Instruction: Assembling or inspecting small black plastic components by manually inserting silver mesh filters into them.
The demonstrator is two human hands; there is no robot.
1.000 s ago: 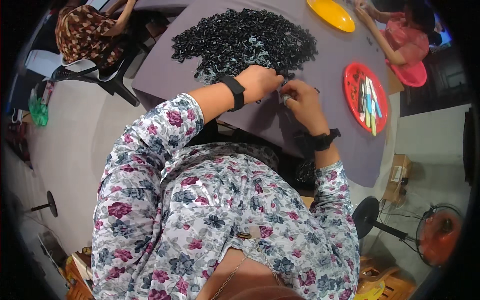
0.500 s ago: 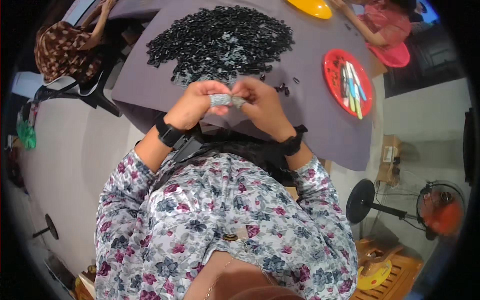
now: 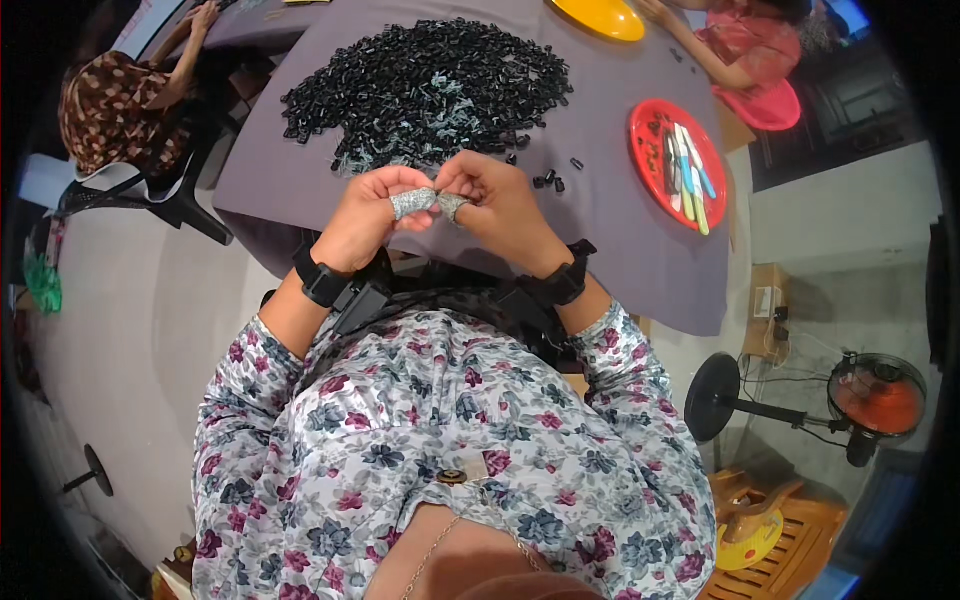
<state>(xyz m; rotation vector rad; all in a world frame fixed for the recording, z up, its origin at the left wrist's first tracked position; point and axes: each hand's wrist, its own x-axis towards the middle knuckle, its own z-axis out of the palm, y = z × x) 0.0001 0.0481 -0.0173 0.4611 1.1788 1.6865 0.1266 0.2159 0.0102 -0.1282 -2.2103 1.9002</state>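
**Left hand (image 3: pixel 362 220) and right hand (image 3: pixel 500 208) meet at the fingertips, near side of the black pile (image 3: pixel 430 65)**

Both are pinched, thumb against finger, seemingly on a small dark piece (image 3: pixel 438 192), mostly hidden; its exact hold cannot be told. Silvery wraps (image 3: pixel 413 204) cover a digit on each, probably the thumbs.

For steady work, one pinch should anchor while the other moves, with pressure taken on the wrapped parts and the fingertips kept over the table (image 3: pixel 620 265) to catch drops.

Just right of the pile's near edge lie loose black pieces (image 3: pixel 548 181); pale scraps (image 3: pixel 450 95) lie on the pile. Farther right of it, a red plate (image 3: pixel 640 130) holds slim-handled tools (image 3: pixel 690 180); beyond its far right side sits a yellow plate (image 3: pixel 600 18).
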